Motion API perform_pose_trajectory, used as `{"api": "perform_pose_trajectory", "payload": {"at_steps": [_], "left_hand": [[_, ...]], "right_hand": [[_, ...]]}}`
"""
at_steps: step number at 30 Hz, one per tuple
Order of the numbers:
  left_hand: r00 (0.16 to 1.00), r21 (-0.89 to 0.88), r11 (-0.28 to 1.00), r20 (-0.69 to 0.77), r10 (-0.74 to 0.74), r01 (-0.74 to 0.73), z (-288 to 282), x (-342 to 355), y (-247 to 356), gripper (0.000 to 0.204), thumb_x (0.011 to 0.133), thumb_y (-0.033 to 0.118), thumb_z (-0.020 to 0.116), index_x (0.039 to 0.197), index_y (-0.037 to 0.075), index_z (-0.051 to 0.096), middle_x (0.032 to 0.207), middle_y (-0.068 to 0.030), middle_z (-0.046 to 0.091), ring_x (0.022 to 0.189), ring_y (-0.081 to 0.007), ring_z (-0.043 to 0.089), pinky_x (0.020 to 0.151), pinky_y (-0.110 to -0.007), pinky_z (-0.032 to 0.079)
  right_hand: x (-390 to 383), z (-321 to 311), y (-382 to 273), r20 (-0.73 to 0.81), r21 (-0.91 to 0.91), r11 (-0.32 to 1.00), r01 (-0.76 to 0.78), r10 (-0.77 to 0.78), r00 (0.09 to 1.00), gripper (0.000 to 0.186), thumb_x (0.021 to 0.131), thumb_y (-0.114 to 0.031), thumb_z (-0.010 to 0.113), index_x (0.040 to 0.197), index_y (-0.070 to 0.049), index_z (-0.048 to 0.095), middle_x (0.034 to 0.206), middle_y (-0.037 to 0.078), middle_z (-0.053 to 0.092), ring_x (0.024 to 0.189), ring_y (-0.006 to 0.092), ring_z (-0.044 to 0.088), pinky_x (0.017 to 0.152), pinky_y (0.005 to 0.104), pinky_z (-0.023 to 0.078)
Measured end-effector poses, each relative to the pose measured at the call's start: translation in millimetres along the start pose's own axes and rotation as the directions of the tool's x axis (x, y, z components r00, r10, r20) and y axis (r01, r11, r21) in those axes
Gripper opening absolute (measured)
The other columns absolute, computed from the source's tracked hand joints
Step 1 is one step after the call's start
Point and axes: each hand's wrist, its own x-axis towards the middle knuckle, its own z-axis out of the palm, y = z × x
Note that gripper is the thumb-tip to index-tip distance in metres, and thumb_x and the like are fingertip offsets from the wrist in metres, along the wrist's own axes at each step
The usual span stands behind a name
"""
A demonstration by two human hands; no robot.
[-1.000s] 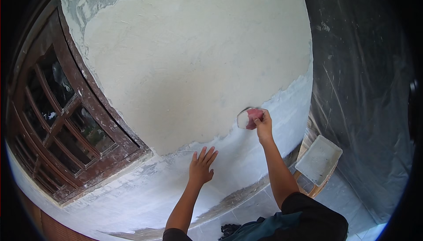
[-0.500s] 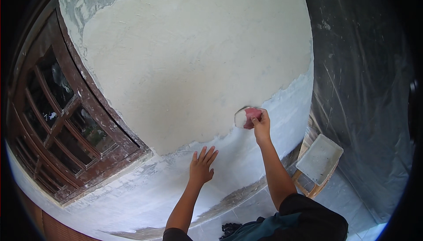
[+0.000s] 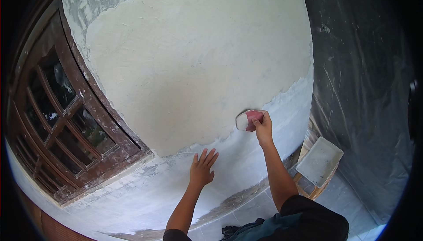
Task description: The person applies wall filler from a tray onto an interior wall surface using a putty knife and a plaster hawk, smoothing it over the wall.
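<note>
My right hand (image 3: 264, 128) grips a red putty scraper (image 3: 254, 118) whose left part is coated with whitish putty. The scraper is at the wall, at the lower edge of the beige putty coat (image 3: 198, 64), where it meets the whiter surface (image 3: 246, 161). To the left and lower down, my left hand (image 3: 203, 168) has its fingers spread, with the fingertips just under the putty's ragged edge. It holds nothing and appears to rest flat on the wall.
A brown wooden window (image 3: 66, 113) with glass panes is on the left. At the lower right, a white putty-smeared tray (image 3: 320, 160) sits on a wooden stool (image 3: 318, 191). Dark plastic sheeting (image 3: 361, 86) hangs along the right. Grey tiles (image 3: 246, 210) show below the wall.
The view has shifted slightly. Both hands stay in nearly the same places, and the scraper remains in my right hand, a touch lower in the picture.
</note>
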Motion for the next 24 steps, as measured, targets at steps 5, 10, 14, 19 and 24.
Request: {"api": "perform_pose_trajectory", "payload": {"at_steps": [5, 10, 14, 19, 24], "left_hand": [[1.000, -0.023, 1.000, 0.021, -0.004, 0.005, -6, 1, 0, 0.087, 0.072, 0.046, 0.065, 0.147, 0.027, 0.025, 0.155, 0.0021, 0.014, 0.143, -0.0251, 0.009, 0.111, -0.054, 0.008], [1.000, -0.017, 1.000, -0.001, -0.001, 0.001, -4, 1, 2, 0.087, 0.072, 0.045, 0.065, 0.147, 0.027, 0.025, 0.155, 0.0018, 0.015, 0.142, -0.0253, 0.010, 0.111, -0.054, 0.008], [1.000, -0.028, 1.000, -0.009, 0.000, 0.000, -2, 1, 2, 0.087, 0.072, 0.045, 0.065, 0.147, 0.027, 0.024, 0.155, 0.0014, 0.014, 0.142, -0.0253, 0.011, 0.111, -0.054, 0.008], [0.997, -0.060, 0.998, 0.069, -0.026, 0.030, -11, 3, 1, 0.087, 0.074, 0.043, 0.063, 0.148, 0.028, 0.020, 0.156, 0.0053, 0.011, 0.143, -0.0200, 0.009, 0.112, -0.048, 0.011], [0.997, -0.042, 0.999, 0.067, -0.023, 0.026, -14, 5, 1, 0.086, 0.075, 0.044, 0.063, 0.148, 0.028, 0.020, 0.156, 0.0054, 0.011, 0.143, -0.0199, 0.008, 0.112, -0.048, 0.012]], "right_hand": [[-8, 15, 6, 0.094, -0.070, 0.992, 0.103, -0.096, 0.991, 0.025, 0.084, 0.007, 0.054, 0.107, -0.003, 0.052, 0.097, 0.007, 0.060, 0.090, 0.0140, 0.059, 0.078, 0.0267, 0.048], [4, -5, 14, -0.024, 0.007, 0.999, 0.045, -0.045, 0.999, 0.026, 0.082, 0.009, 0.054, 0.106, -0.003, 0.053, 0.098, 0.007, 0.060, 0.091, 0.0149, 0.059, 0.081, 0.0268, 0.047], [-3, -13, 9, -0.009, 0.070, 0.997, 0.012, -0.012, 1.000, 0.027, 0.082, 0.010, 0.052, 0.106, -0.002, 0.051, 0.099, 0.008, 0.060, 0.091, 0.0141, 0.059, 0.080, 0.0264, 0.049], [-16, 24, 8, 0.173, -0.120, 0.981, 0.150, -0.129, 0.977, 0.026, 0.084, 0.008, 0.053, 0.108, -0.001, 0.051, 0.097, 0.006, 0.060, 0.089, 0.0119, 0.058, 0.078, 0.0252, 0.047], [7, -13, 24, -0.012, 0.024, 0.998, 0.050, -0.049, 0.999, 0.022, 0.086, 0.007, 0.052, 0.105, -0.001, 0.051, 0.097, 0.008, 0.061, 0.086, 0.0145, 0.060, 0.074, 0.0279, 0.052]]}}
